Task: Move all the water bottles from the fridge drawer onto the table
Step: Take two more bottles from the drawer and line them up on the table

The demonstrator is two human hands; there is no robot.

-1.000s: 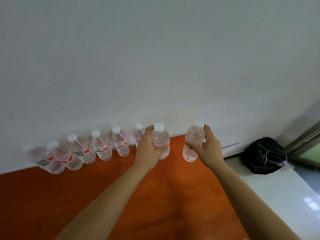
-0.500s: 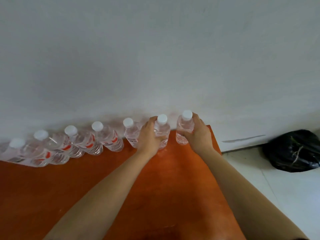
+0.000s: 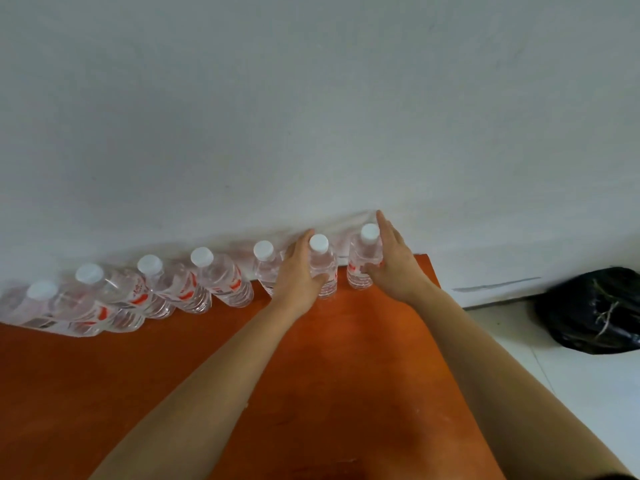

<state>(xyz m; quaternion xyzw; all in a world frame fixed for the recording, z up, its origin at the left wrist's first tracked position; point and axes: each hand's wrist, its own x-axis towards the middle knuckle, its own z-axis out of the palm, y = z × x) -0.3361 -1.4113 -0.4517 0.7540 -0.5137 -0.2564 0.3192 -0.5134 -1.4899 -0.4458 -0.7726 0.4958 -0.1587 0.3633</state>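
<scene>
Two more bottles join the row at the wall as both hands let go.

The left hand (image 3: 299, 271) and right hand (image 3: 394, 263), each wrapped around a clear plastic water bottle with a white cap half a second ago, now have fingers straightened and spread: the left bottle (image 3: 323, 268) is loosely cupped between thumb and fingers, while the right bottle (image 3: 363, 261) stands at 12 o'clock with the palm flat just beside it. Both rest upright on the orange-brown wooden table (image 3: 329, 375), closing the line of five earlier white-capped bottles (image 3: 214, 278) running toward 9 o'clock along the white wall (image 3: 311, 116). A black plastic bag (image 3: 595, 310) lies on the floor at 3 o'clock. The fridge drawer is out of view, so how many bottles remain cannot be told.
</scene>
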